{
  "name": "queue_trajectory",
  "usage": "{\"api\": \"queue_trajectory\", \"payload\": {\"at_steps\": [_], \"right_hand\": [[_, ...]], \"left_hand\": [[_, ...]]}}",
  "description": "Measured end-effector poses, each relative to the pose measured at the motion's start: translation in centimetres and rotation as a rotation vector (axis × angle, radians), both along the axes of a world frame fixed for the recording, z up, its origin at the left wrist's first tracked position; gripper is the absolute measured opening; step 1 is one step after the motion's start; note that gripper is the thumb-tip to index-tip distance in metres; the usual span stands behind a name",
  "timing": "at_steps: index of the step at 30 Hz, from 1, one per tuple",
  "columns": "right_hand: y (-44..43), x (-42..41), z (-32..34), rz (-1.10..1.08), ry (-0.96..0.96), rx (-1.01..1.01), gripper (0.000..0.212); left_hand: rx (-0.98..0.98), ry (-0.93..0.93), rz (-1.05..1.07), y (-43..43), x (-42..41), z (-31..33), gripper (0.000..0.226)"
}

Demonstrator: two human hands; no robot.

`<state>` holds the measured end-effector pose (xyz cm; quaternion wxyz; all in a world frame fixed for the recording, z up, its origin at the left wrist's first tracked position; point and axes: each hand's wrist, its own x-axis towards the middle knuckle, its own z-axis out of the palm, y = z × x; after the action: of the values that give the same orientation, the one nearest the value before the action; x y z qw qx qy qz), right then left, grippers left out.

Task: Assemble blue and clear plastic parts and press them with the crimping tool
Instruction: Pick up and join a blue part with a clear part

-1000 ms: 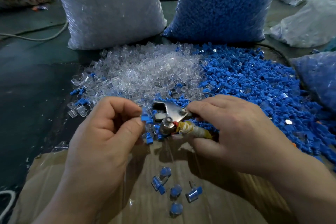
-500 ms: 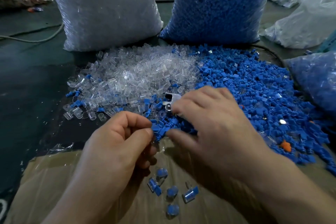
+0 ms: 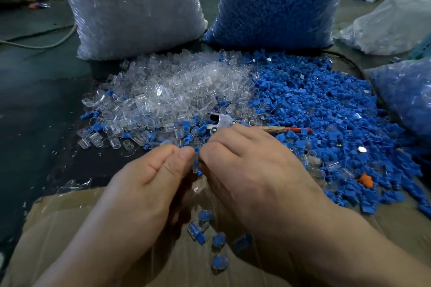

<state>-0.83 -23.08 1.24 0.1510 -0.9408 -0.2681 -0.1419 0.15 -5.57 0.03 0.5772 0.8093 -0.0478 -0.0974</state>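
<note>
- A small part (image 3: 195,162), clear with blue, is pinched between thumb and forefinger of the left grip (image 3: 149,182), low in the middle of the scene.
- The same part is pinched from the right by the curled fingertips of the right grip (image 3: 251,175); the two grips are touching there.
- The crimping tool (image 3: 221,121) is laid just beyond the right grip, on the heaps, its handle pointed right; it is held by neither grip.
- A clear heap (image 3: 163,93) is spread left of the tool and a blue heap (image 3: 326,112) right of it, the two touching.
- A few joined pieces (image 3: 197,233) are seen on the cardboard (image 3: 58,228), near, below the grips.
- A clear bag (image 3: 130,7) and a blue bag (image 3: 279,0) are stood far behind the heaps.
</note>
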Motion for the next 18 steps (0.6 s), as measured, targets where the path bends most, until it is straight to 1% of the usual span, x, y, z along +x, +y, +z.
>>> {"api": "queue_trajectory", "payload": {"at_steps": [1,3,4,5,6,7,8,9,10,12,13,14,15,18], "right_hand": [[0.1,-0.2,0.2,0.005,0.036,0.042,0.011],[0.3,-0.6,0.6,-0.053,0.165,0.173,0.024],[0.4,-0.8,0.8,-0.091,0.308,0.302,0.027],[0.5,-1.0,1.1,-0.101,0.507,0.492,0.028],[0.5,-1.0,1.2,-0.099,0.753,0.753,0.026],[0.2,-0.9,1.5,-0.118,0.965,0.939,0.023],[0.0,-0.9,1.9,-0.116,1.078,1.004,0.023],[-0.3,-0.8,2.0,-0.110,1.098,0.943,0.024],[-0.6,-0.6,1.7,-0.115,1.009,0.756,0.028],[-0.8,-0.5,1.1,-0.134,0.675,0.279,0.034],[-0.7,-0.6,0.9,-0.124,0.543,0.105,0.034],[-0.6,-0.8,0.7,-0.092,0.463,0.014,0.032],[-0.3,-0.9,0.6,-0.054,0.435,-0.044,0.029],[0.2,-0.9,0.4,0.042,0.415,-0.141,0.024]], "left_hand": [[-0.022,-0.002,-0.019,0.2,0.0,-0.1,0.057],[-0.081,-0.067,-0.060,0.5,0.1,-0.6,0.053],[-0.094,-0.139,-0.094,0.7,0.2,-0.8,0.048],[-0.095,-0.222,-0.134,0.8,0.2,-1.0,0.043],[-0.093,-0.295,-0.175,0.9,0.2,-1.0,0.040],[-0.073,-0.354,-0.217,1.1,0.1,-0.9,0.038],[-0.028,-0.401,-0.257,1.3,0.0,-0.7,0.036],[0.038,-0.429,-0.275,1.5,0.0,-0.4,0.034],[0.098,-0.431,-0.259,1.9,0.1,-0.3,0.030],[0.268,-0.431,-0.199,2.9,0.4,-0.1,0.022],[0.388,-0.432,-0.213,3.3,0.6,0.0,0.020],[0.489,-0.427,-0.254,3.4,0.7,0.1,0.020],[0.555,-0.415,-0.300,3.3,0.8,0.0,0.020],[0.612,-0.383,-0.414,3.0,0.8,-0.2,0.020]]}}
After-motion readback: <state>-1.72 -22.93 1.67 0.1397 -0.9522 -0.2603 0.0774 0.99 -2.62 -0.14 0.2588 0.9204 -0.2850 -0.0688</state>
